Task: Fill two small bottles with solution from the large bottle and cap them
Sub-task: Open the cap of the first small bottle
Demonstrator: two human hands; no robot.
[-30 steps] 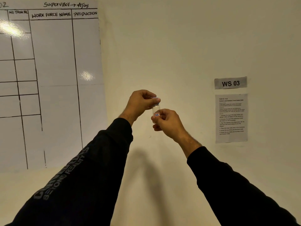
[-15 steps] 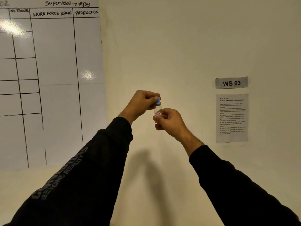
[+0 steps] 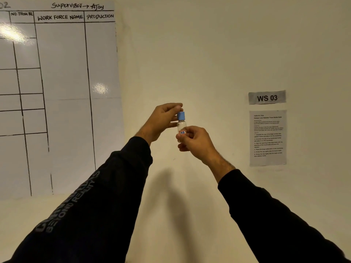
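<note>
One small bottle [image 3: 181, 127] is in view, held upright in the air in front of a pale wall [image 3: 190, 54], between the two hands. It is clear, carries one blue cap [image 3: 180, 115] on its neck and one small white label [image 3: 182, 132] edged in red, with digits that look like "78". The right hand [image 3: 196, 142] grips the lower body of the bottle, fingers and thumb curled round it, so the base is hidden. The left hand [image 3: 163, 120] pinches the cap from the left, a fingertip over its top and the thumb lower against the neck; how far the cap is screwed on cannot be told. How much liquid is in the bottle is hard to make out. Both arms wear black sleeves [image 3: 98, 196], the left one printed with grey lettering that is only partly readable. On the wall to the left hangs one whiteboard [image 3: 62, 92] ruled into a grid, cut off at the frame edge. To the right are one grey sign [image 3: 266, 97] reading "WS 03" and, just below it, one printed instruction sheet [image 3: 267, 137] whose text is too small to read.
</note>
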